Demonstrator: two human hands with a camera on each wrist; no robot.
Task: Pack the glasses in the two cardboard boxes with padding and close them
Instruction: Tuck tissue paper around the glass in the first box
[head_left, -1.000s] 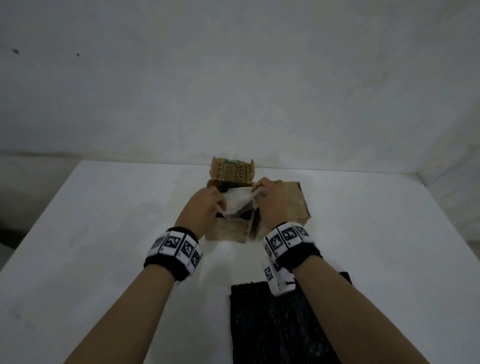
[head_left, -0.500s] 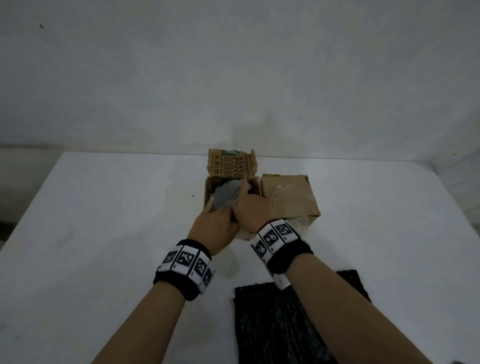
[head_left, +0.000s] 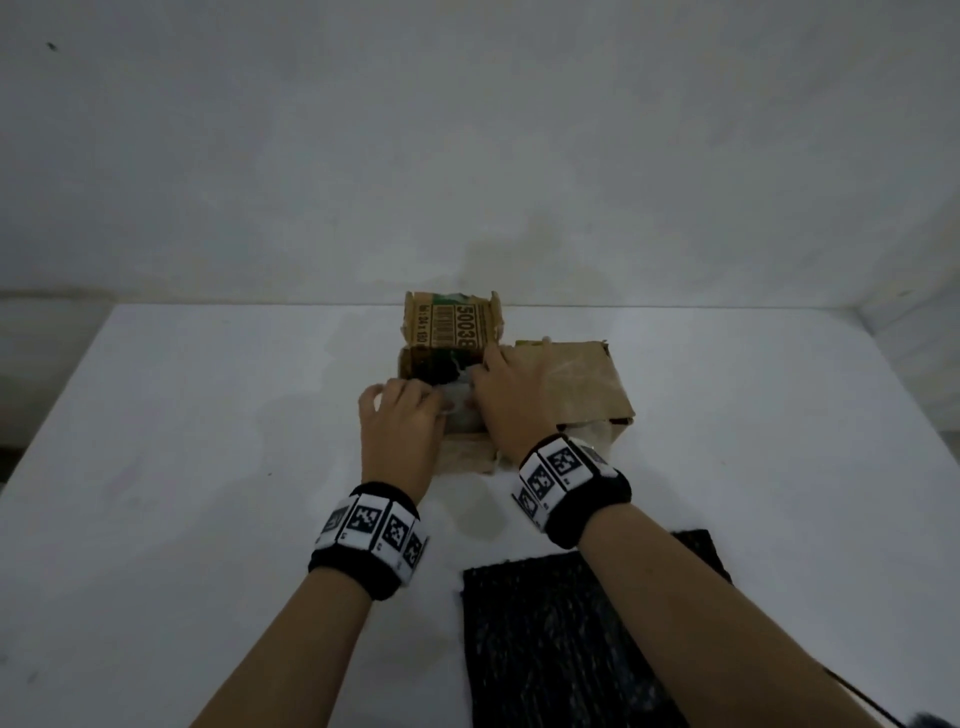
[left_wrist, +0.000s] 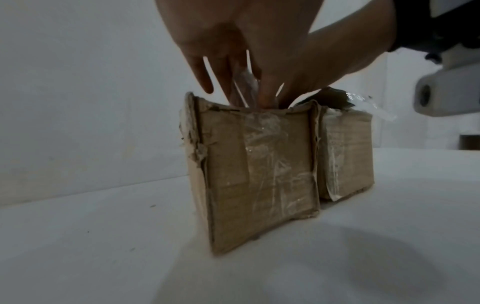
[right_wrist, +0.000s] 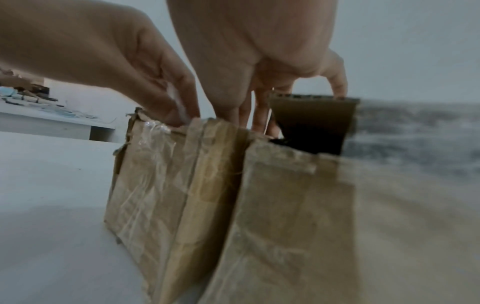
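Observation:
Two brown cardboard boxes stand side by side on the white table (head_left: 208, 467). The left box (head_left: 464, 458) (left_wrist: 254, 164) (right_wrist: 161, 174) is open, its printed back flap (head_left: 451, 325) upright. The right box (head_left: 576, 384) (left_wrist: 345, 154) (right_wrist: 298, 205) has its lid down. Both hands are at the open box's mouth. My left hand (head_left: 400, 415) (left_wrist: 221, 67) (right_wrist: 166, 98) pinches clear, crumpled padding (head_left: 460, 400) (left_wrist: 244, 82) at the near left rim. My right hand (head_left: 511, 395) (right_wrist: 259, 102) pushes straight fingers down into the box. No glass shows.
A black textured mat (head_left: 561, 634) lies on the table under my right forearm, near the front edge. A white wall rises just behind the boxes. Bare tabletop stretches left and right of them.
The white padding held above the boxes a second ago has gone down into the open left box. Both hands followed it down and now sit low at the box's mouth.

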